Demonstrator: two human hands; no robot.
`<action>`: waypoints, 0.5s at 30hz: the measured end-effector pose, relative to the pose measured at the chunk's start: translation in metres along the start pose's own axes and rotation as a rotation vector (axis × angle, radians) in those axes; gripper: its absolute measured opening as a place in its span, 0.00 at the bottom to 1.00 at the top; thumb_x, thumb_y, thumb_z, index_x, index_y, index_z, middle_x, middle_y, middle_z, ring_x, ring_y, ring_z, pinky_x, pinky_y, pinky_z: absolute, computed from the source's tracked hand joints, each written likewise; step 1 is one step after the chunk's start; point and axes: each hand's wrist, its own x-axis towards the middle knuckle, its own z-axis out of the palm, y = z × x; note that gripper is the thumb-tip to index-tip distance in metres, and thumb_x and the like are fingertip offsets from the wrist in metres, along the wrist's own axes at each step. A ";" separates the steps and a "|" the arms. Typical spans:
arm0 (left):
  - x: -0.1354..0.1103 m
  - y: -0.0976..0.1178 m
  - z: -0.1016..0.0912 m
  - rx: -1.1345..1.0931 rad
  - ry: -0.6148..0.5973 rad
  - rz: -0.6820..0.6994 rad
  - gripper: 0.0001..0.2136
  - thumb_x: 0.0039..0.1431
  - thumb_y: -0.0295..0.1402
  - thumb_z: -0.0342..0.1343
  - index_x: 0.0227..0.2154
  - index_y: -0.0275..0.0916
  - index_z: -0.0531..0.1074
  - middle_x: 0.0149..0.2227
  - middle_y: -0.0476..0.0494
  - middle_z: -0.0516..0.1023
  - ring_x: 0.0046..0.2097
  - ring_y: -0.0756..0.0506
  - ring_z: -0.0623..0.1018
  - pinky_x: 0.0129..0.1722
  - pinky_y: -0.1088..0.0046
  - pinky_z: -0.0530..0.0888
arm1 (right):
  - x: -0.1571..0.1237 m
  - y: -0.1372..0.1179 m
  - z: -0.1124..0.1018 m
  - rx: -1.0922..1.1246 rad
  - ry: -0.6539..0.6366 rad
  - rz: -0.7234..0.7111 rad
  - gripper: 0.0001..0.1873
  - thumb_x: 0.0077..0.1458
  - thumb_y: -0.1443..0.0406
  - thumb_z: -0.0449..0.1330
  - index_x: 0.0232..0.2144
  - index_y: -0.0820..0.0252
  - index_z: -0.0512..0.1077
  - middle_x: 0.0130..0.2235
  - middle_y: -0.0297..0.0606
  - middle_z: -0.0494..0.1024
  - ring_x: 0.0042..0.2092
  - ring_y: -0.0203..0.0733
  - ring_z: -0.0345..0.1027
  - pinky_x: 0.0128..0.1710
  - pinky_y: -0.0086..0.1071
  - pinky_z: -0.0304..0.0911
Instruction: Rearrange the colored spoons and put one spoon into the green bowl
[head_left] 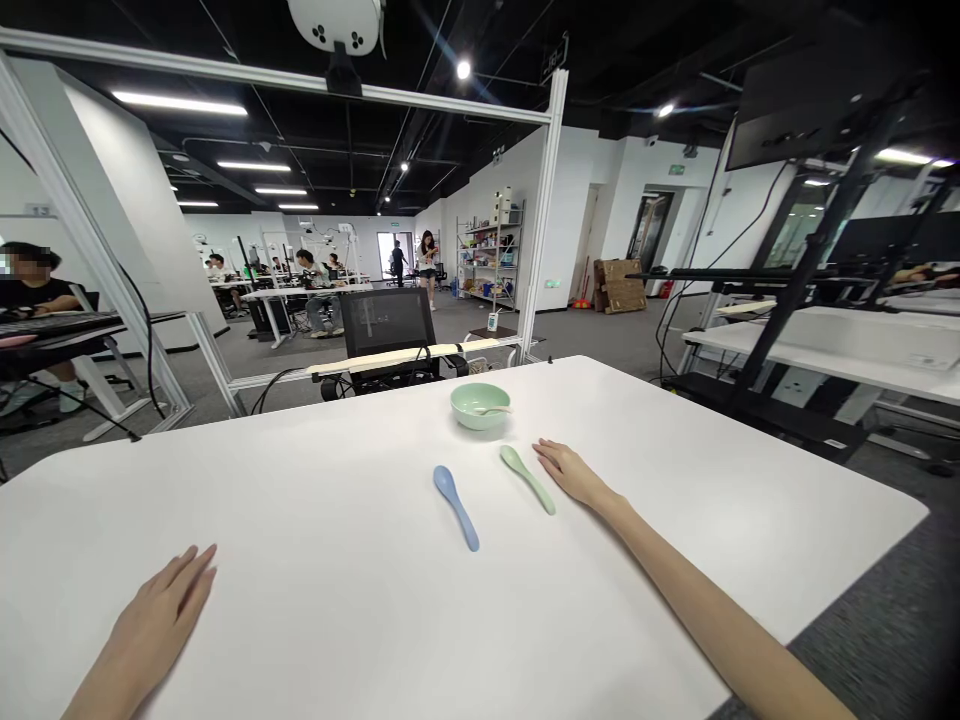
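Note:
On the white table [315, 600] a green bowl [469, 415] stands upright near the far edge, with a pale spoon [495, 409] lying in it, its handle over the rim. A light green spoon [529, 480] lies on the tabletop in front of the bowl. Left of that rests a blue spoon [456, 508]. My right hand [570, 471] lies just right of the green spoon, fingers stretched out, apart from it and holding nothing. Far to the left, my left hand [161, 610] rests on the table with fingers extended and nothing in it.
A metal frame [551, 200] rises behind the table's far edge, with a black office chair [388, 325] beyond it. At right stand another white desk [825, 350] and a dark monitor stand [810, 250]. Several people sit or stand in the background.

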 end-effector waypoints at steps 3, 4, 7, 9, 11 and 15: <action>0.000 0.000 0.000 0.004 -0.007 0.005 0.36 0.61 0.51 0.36 0.59 0.35 0.75 0.64 0.34 0.77 0.67 0.33 0.74 0.66 0.56 0.71 | 0.000 0.000 -0.001 0.001 0.002 0.002 0.22 0.69 0.62 0.51 0.56 0.61 0.79 0.63 0.52 0.76 0.67 0.56 0.67 0.68 0.52 0.61; 0.000 0.000 0.000 0.004 -0.016 0.005 0.36 0.61 0.51 0.36 0.60 0.34 0.75 0.65 0.33 0.77 0.67 0.33 0.74 0.66 0.56 0.71 | 0.000 0.000 -0.001 -0.003 -0.003 0.002 0.23 0.70 0.62 0.51 0.56 0.62 0.79 0.63 0.53 0.76 0.67 0.56 0.67 0.69 0.52 0.61; 0.000 0.002 -0.002 0.008 -0.041 -0.008 0.38 0.62 0.51 0.34 0.61 0.32 0.74 0.66 0.31 0.75 0.68 0.32 0.73 0.67 0.54 0.70 | -0.001 0.001 -0.001 -0.018 -0.029 0.004 0.24 0.70 0.61 0.49 0.58 0.65 0.78 0.64 0.55 0.74 0.68 0.57 0.66 0.69 0.50 0.60; 0.000 0.003 -0.003 0.009 -0.042 -0.017 0.37 0.62 0.51 0.33 0.61 0.34 0.74 0.66 0.33 0.75 0.68 0.32 0.73 0.68 0.53 0.69 | -0.001 0.001 -0.001 -0.020 -0.039 0.011 0.24 0.70 0.61 0.49 0.58 0.65 0.78 0.64 0.55 0.74 0.68 0.56 0.66 0.69 0.49 0.60; 0.000 0.003 -0.002 0.008 -0.031 -0.016 0.36 0.62 0.51 0.34 0.61 0.36 0.74 0.66 0.34 0.76 0.68 0.33 0.73 0.67 0.53 0.70 | 0.001 0.000 -0.002 -0.014 -0.018 0.030 0.23 0.69 0.61 0.51 0.57 0.63 0.78 0.65 0.55 0.74 0.68 0.56 0.66 0.69 0.50 0.59; -0.001 0.001 -0.001 0.002 -0.029 -0.002 0.35 0.63 0.50 0.36 0.61 0.35 0.75 0.66 0.33 0.75 0.67 0.32 0.73 0.67 0.54 0.71 | 0.018 -0.010 -0.016 -0.008 0.102 0.051 0.23 0.68 0.63 0.52 0.58 0.62 0.76 0.63 0.54 0.75 0.65 0.56 0.67 0.68 0.50 0.59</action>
